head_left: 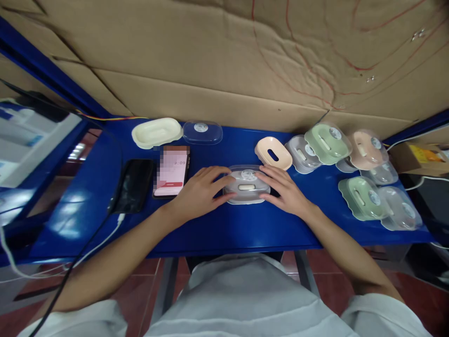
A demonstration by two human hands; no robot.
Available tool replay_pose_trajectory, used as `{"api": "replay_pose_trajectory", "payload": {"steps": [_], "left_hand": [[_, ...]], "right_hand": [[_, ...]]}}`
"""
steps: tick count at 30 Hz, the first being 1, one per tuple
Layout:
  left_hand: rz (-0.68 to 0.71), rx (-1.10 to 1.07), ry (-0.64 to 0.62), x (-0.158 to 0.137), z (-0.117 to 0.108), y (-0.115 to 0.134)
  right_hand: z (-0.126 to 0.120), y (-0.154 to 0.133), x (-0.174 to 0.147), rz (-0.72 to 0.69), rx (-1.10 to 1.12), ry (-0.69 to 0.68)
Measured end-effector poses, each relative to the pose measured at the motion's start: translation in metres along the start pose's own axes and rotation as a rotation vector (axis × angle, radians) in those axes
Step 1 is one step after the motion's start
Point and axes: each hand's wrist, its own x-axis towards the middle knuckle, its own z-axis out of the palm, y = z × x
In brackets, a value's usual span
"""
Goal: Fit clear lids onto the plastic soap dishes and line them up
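Note:
A grey soap dish (pixel 247 193) under a clear lid with a round white sticker (pixel 249 175) sits on the blue table in front of me. My left hand (pixel 201 189) grips its left end, thumb at the near side and fingers over the far side. At the opposite end, my right hand (pixel 284 189) holds it the same way, fingertips on the lid. Just behind my right hand lies a peach oval piece with a slot (pixel 279 161). Toward the back left are a cream soap dish base (pixel 156 133) and a loose clear lid (pixel 210 137).
Several lidded soap dishes, such as a green one (pixel 326 146) and a peach one (pixel 366 152), are grouped on the right, some stacked. Two phones (pixel 171 173) (pixel 135 186) with a white cable (pixel 101 243) lie on the left. A cardboard wall (pixel 196 89) borders the table's back.

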Motion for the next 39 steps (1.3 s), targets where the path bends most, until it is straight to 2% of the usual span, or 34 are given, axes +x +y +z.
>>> {"api": "replay_pose_trajectory", "payload": {"steps": [8,14,19,27,35,39], "left_hand": [[0.218,0.068,-0.05,0.0,-0.006,0.001],[0.255,0.133,-0.051,0.0,-0.005,-0.003],[0.253,0.119,-0.046,-0.001,-0.003,-0.002],[0.326,0.157,0.016,-0.001,0.0,0.002],[0.308,0.12,0.004,-0.002,0.001,0.004],[0.325,0.14,0.018,0.0,0.001,0.004]], "right_hand": [[-0.002,0.001,-0.008,-0.149,-0.054,-0.035],[0.003,0.001,-0.007,-0.131,-0.048,-0.013],[0.003,0.0,-0.008,-0.084,-0.029,-0.055],[0.006,0.0,-0.008,-0.05,0.146,-0.052],[0.01,0.001,-0.009,-0.092,0.031,-0.077],[0.011,0.001,-0.008,-0.084,0.045,-0.068]]}}
